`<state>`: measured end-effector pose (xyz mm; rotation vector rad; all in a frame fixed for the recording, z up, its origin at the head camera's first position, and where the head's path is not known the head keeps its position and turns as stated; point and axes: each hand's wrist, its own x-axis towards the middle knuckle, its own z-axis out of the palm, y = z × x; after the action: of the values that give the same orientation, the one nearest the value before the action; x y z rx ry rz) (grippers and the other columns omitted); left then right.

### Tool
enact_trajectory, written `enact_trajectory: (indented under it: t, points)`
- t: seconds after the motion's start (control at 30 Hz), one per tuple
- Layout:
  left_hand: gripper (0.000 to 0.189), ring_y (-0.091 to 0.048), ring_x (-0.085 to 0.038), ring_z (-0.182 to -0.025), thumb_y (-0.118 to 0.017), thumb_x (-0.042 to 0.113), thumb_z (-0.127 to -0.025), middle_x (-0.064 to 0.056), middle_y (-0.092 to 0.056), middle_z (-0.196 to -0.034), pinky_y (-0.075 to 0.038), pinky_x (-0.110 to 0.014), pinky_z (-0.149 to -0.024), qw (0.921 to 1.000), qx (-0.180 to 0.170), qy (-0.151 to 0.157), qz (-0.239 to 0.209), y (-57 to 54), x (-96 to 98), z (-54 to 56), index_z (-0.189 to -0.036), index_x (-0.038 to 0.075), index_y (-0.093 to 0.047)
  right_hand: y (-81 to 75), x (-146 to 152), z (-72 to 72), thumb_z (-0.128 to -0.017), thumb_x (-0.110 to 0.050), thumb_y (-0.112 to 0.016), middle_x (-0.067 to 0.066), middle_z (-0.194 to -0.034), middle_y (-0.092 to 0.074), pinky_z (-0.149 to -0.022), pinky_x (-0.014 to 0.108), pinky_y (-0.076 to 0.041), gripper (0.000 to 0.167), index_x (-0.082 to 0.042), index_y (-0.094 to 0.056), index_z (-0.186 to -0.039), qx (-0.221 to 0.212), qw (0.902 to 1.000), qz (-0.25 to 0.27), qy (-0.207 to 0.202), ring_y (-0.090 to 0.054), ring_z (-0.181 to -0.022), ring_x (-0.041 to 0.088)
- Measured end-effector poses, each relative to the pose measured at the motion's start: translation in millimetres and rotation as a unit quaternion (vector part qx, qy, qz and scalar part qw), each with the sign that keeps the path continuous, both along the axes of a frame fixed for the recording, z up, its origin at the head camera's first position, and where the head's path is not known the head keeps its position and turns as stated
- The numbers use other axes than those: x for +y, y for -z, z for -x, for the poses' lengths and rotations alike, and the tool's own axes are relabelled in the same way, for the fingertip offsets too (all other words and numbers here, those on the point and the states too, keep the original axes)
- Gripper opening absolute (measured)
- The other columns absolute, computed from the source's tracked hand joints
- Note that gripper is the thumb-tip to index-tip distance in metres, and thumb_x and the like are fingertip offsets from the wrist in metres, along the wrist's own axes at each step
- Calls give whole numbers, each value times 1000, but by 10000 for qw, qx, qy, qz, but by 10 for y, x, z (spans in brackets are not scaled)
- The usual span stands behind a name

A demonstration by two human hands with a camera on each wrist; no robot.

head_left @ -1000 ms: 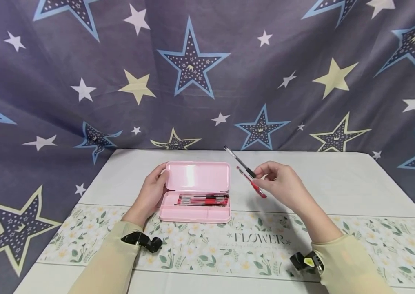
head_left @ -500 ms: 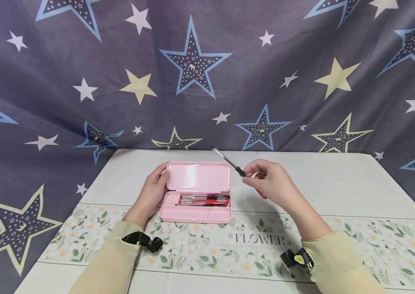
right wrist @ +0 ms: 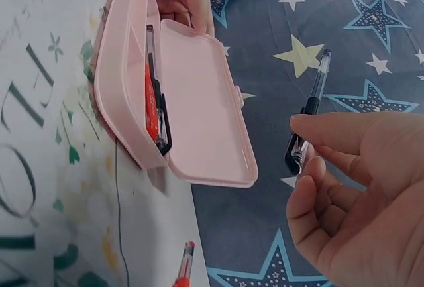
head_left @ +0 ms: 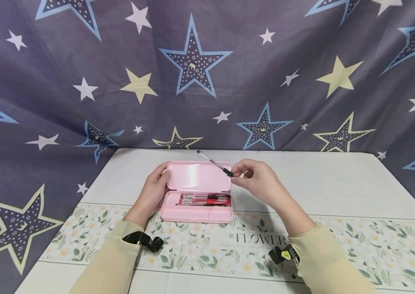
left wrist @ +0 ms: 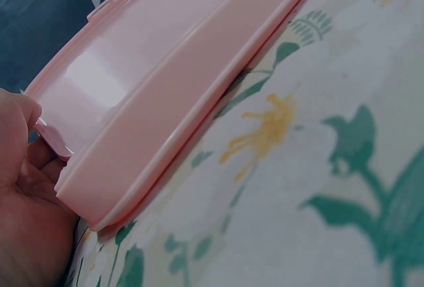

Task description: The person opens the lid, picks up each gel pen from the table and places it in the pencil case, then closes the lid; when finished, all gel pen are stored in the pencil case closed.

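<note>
A pink pencil case [head_left: 184,212] lies on the table with its lid [head_left: 200,174] raised. Several black and red pens [head_left: 207,201] fill its rear compartment. My left hand [head_left: 152,192] holds the lid at its left edge, thumb on the inside. Between thumb and fingers of my right hand [head_left: 260,183] is a black gel pen [head_left: 214,162], pinched near its black grip end. The pen tilts up to the left and overlaps the lid in the head view. In the right wrist view, a loose red pen [right wrist: 185,266] shows at the bottom edge; my right hand hides it in the head view.
The front compartment of the case has a small divider [head_left: 209,213]. A floral band with the word FLOWER [head_left: 256,238] runs across the white tablecloth [head_left: 325,179]. A dark star-patterned curtain [head_left: 229,90] hangs behind the table.
My right hand has moved left with the black gel pen, from right of the case to the lid's right edge. My left hand has stayed on the lid.
</note>
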<state>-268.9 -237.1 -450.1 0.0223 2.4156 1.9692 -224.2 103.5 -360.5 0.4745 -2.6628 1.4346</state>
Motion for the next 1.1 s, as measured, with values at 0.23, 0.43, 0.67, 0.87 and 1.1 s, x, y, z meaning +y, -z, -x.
enact_trajectory:
  t: [0.23, 0.43, 0.67, 0.87, 1.1]
  points:
    - [49, -65, -28, -127, -41, 35, -121, -14, -61, -144, -57, -42, -107, 10000, 66, -10, 56, -23, 3, 12, -169, 26, -44, 11, -59, 1, -97, -9, -86, 1, -96, -76, -71, 37, -51, 11, -11, -81, -106, -68, 9999, -86, -53, -62, -82, 22]
    - [50, -64, -28, -130, -41, 34, -121, -15, -60, -147, -56, -42, -108, 10000, 90, -19, 20, -26, -16, 15, -170, 24, -42, 65, -110, 10, -97, -10, -86, -1, -95, -75, -71, 37, -49, 11, -13, -80, -106, -212, 9997, -135, -67, -61, -84, 23]
    - [50, -64, -28, -132, -40, 32, -121, -16, -60, -149, -56, -38, -108, 9999, 139, 37, -45, -14, -29, 12, -170, 22, -42, 141, -162, 11, -97, -10, -86, -3, -95, -75, -73, 37, -50, 10, -14, -81, -104, -262, 9991, -256, -210, -62, -86, 24]
    - [50, -64, -27, -132, -40, 32, -122, -15, -60, -150, -57, -36, -107, 9998, 159, 73, -62, -11, -24, 5, -170, 22, -42, 201, -197, 5, -96, -10, -86, -4, -92, -75, -75, 37, -50, 9, -16, -82, -101, -309, 9983, -394, -283, -63, -85, 25]
    - [49, -66, -27, -131, -40, 34, -121, -14, -62, -147, -57, -38, -107, 9999, 108, 32, 27, -9, 0, -8, -169, 24, -44, 293, -237, -24, -98, -11, -85, -7, -91, -72, -75, 36, -51, 7, -16, -82, -101, -414, 9962, -628, -432, -63, -82, 21]
